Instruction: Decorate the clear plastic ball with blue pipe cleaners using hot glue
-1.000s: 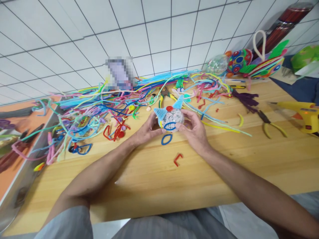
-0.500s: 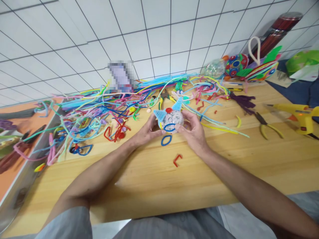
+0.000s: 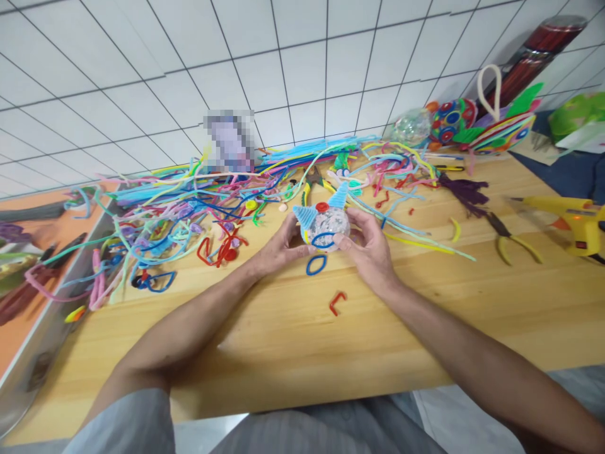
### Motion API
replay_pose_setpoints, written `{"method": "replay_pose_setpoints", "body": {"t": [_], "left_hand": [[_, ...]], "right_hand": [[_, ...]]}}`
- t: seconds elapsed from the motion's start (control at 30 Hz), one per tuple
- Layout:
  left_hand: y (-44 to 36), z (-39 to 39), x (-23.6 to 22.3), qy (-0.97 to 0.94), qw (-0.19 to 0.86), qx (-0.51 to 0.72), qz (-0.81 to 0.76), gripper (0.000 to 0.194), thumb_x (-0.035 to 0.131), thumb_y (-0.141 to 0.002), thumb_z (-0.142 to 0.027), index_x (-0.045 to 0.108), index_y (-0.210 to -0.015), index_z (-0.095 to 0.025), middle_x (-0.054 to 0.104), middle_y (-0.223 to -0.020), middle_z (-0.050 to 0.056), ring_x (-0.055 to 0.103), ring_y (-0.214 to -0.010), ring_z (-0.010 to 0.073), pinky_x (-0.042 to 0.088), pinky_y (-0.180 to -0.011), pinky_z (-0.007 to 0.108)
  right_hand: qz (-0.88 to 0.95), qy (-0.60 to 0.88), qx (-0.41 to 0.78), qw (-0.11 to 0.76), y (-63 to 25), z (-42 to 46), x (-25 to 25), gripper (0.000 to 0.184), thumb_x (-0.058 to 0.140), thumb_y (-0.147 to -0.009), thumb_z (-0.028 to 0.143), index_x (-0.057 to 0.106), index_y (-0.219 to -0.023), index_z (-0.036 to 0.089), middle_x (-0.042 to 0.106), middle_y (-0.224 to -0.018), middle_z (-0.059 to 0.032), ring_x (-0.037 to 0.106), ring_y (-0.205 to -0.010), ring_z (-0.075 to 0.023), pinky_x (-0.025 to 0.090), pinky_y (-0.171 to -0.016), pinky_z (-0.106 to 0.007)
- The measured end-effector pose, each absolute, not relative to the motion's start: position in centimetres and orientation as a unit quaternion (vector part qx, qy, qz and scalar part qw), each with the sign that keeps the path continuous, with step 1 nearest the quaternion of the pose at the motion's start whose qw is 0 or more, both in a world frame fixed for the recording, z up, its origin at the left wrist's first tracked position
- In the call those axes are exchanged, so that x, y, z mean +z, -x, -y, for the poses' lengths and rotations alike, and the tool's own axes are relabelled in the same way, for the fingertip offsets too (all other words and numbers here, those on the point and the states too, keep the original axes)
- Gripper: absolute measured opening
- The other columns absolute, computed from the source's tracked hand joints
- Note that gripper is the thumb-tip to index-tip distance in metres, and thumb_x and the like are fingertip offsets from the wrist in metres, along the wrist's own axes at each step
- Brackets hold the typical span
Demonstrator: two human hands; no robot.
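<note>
Between my two hands is a round, glittery silver ball point(image 3: 334, 221) with two light-blue pointed ears point(image 3: 306, 217) and a red button point(image 3: 322, 207) on top. My left hand point(image 3: 286, 247) grips its left side, thumb along the lower edge. From the right, my right hand point(image 3: 366, 243) closes on the ball, its thumb on a blue pipe-cleaner loop point(image 3: 322, 239) at the ball's front. A second blue loop point(image 3: 316, 265) lies on the table just below. Nearer me is a bent red pipe-cleaner piece point(image 3: 337, 303).
A tangle of coloured pipe cleaners point(image 3: 184, 211) spreads along the tiled wall. Yellow-handled pliers point(image 3: 513, 238) and a yellow glue gun point(image 3: 574, 221) lie at the right. More pliers point(image 3: 314, 180) are behind the ball. A decorated fish-like craft point(image 3: 505, 132) stands back right.
The view has shifted very slightly. Both hands keep the same hold on the ball, and the loose loop and red piece stay where they were.
</note>
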State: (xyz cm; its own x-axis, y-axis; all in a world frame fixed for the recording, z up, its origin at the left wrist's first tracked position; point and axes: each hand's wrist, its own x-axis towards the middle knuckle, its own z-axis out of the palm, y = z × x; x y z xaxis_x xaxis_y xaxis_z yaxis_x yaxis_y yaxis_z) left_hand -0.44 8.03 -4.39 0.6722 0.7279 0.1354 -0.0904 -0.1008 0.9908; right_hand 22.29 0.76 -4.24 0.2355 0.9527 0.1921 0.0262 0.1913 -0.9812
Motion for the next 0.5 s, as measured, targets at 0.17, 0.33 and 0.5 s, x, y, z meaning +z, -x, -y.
{"method": "replay_pose_setpoints", "body": {"t": [0.17,0.33,0.5], "left_hand": [[0.34,-7.76,-4.13,-0.679,0.614,0.326,-0.234,0.087,0.092,-0.093,-0.046,0.045,-0.164,-0.031,0.059,-0.167,0.014,0.054,-0.160,0.0390,0.048,-0.132,0.061],[0.42,-7.58,-4.15,-0.712,0.560,0.335,-0.259,0.088,0.089,-0.093,-0.049,0.045,-0.167,-0.027,0.048,-0.177,0.015,0.040,-0.170,0.0414,0.038,-0.140,0.064],[0.26,-7.59,-4.37,-0.704,0.553,0.354,-0.269,0.093,0.094,-0.088,-0.050,0.050,-0.165,-0.024,0.051,-0.173,0.018,0.044,-0.167,0.0444,0.034,-0.141,0.067]], "right_hand": [[0.474,0.499,0.411,0.598,-22.51,-0.76,-4.14,0.071,0.093,-0.083,0.064,0.066,-0.139,0.031,0.075,-0.146,-0.0109,0.071,-0.138,-0.0329,0.059,-0.118,-0.056],[0.474,0.500,0.411,0.597,-22.68,-0.78,-4.28,0.069,0.093,-0.083,0.065,0.064,-0.138,0.032,0.074,-0.149,-0.0100,0.070,-0.142,-0.0325,0.059,-0.120,-0.056],[0.495,0.511,0.361,0.603,-22.52,-0.55,-4.02,0.052,0.089,-0.089,0.056,0.065,-0.130,0.034,0.073,-0.141,-0.0074,0.069,-0.139,-0.0301,0.062,-0.116,-0.052]]}}
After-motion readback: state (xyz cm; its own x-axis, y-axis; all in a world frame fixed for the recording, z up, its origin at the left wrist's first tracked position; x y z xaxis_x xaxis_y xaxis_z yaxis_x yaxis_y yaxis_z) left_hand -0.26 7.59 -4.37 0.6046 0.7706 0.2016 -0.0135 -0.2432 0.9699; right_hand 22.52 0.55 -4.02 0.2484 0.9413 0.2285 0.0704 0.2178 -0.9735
